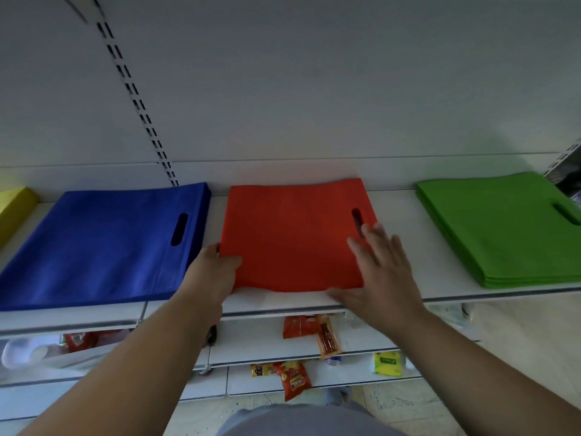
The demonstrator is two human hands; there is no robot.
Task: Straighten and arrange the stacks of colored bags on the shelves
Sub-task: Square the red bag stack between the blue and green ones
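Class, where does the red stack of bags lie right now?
The red stack lies mid-shelf in the head view, between the blue stack and green stack.

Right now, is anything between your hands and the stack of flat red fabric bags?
Nothing visible. The left hand grips the red stack at its near left corner; the right hand lies flat on its near right corner.

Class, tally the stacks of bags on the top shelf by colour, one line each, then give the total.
Yellow stack: 1
Blue stack: 1
Red stack: 1
Green stack: 1
Total: 4
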